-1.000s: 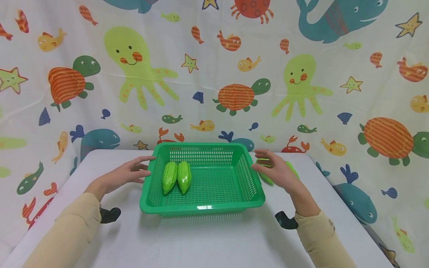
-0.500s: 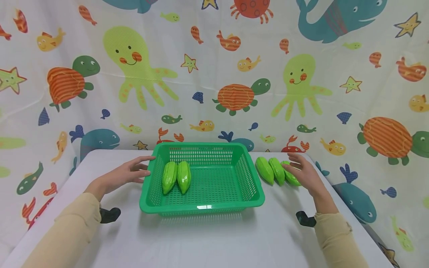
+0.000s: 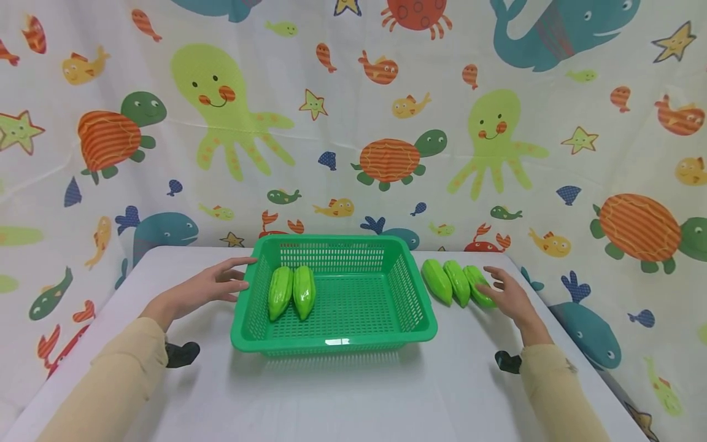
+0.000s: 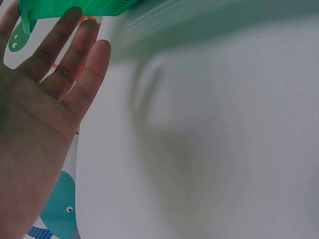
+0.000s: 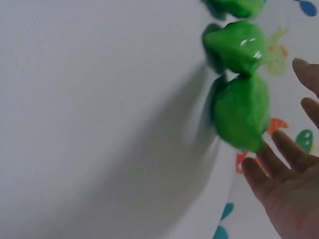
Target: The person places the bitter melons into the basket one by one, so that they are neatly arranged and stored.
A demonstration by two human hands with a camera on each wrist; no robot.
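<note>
Two shiny green ridged fruits (image 3: 280, 293), long and pointed, lie side by side at the left inside a green plastic basket (image 3: 334, 344). My left hand (image 3: 199, 288) is at the basket's left rim with its fingers loosely spread; whether the fingertips touch the rim I cannot tell. To the right of the basket, three more such fruits (image 3: 436, 282) stand in a row on the table. My right hand (image 3: 510, 298) is beside the rightmost fruit (image 3: 478, 286), fingers relaxed and holding nothing. In the right wrist view that fruit (image 5: 241, 112) appears just beyond the fingertips.
The white table (image 3: 331, 405) reaches back to a curtain (image 3: 342, 80) printed with sea animals. A dark wrist camera mount (image 3: 182, 355) sticks out from the left sleeve, another mount (image 3: 507, 362) from the right.
My right hand has moved right, away from the basket's right rim, then lowered slightly beside the rightmost fruit, uncovering the row. The left hand and basket have not moved.
</note>
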